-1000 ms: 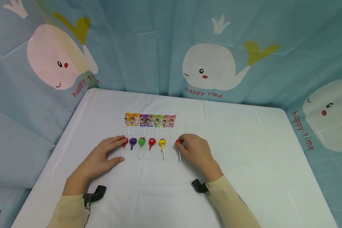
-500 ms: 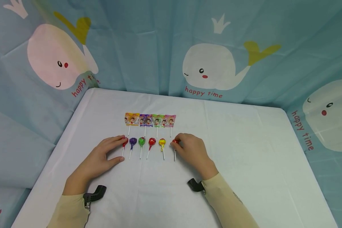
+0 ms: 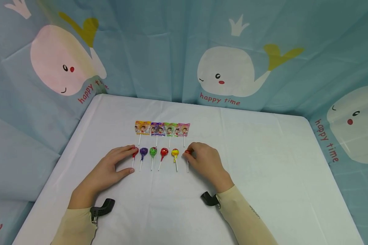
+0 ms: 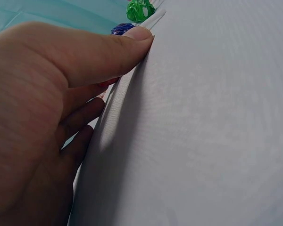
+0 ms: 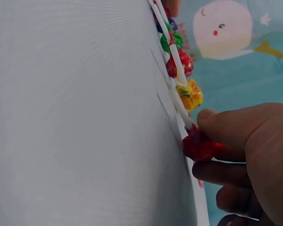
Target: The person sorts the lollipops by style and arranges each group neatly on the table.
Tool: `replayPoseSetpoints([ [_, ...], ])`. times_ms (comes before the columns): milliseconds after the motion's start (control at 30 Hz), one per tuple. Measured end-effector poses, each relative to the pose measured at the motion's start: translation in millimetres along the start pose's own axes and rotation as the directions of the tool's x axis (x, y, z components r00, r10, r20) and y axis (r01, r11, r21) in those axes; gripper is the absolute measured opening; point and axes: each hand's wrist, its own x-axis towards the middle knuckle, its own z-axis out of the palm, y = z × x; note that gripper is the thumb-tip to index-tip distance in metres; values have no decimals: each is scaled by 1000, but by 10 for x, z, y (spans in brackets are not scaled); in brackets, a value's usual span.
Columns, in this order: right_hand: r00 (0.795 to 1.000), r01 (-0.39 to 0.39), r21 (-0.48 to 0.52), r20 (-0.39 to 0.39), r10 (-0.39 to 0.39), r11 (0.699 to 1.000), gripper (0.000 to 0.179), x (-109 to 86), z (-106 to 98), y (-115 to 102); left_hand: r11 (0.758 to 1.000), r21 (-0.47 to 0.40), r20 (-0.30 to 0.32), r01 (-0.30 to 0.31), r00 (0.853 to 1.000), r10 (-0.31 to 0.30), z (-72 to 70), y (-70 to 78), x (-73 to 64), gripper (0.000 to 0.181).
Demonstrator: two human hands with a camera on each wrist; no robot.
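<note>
My left hand (image 3: pixel 105 169) rests on the table, fingertips touching the red lollipop (image 3: pixel 135 152) at the left end of the front row. Its thumb lies beside that lollipop's stick, fingers nearly straight. At the row's right end my right hand (image 3: pixel 207 165) pinches another red lollipop (image 5: pixel 199 145) by its head, the stick pointing toward the person. Between the hands lie a purple lollipop (image 3: pixel 143 151), a green lollipop (image 3: pixel 153 151), a third red lollipop (image 3: pixel 164 152) and a yellow lollipop (image 3: pixel 175 153), side by side with sticks toward the person.
Behind them is a second row of flat-wrapped lollipops: orange (image 3: pixel 142 128), purple (image 3: pixel 157 129), green (image 3: pixel 170 129) and pink (image 3: pixel 183 129). All lie on a white-covered table (image 3: pixel 263 163). A blue whale-print curtain (image 3: pixel 159 51) hangs behind and at the sides.
My right hand has slid left with its red lollipop, closer to the yellow one, then stayed nearly still over the last half second. My left hand has not moved.
</note>
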Motion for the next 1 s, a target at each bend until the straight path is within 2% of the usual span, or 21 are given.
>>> replayPoseSetpoints([
  [533,1000,-6,14,12,6,1000,33,-15,-13,-19,1000,-7,-9,-4,1000,4,5,17,1,74],
  [1000,1000,22,26,-21,-21,999,33,-22,-9,10,999,-24,-14,-22,1000,22,11,2,-7,75],
])
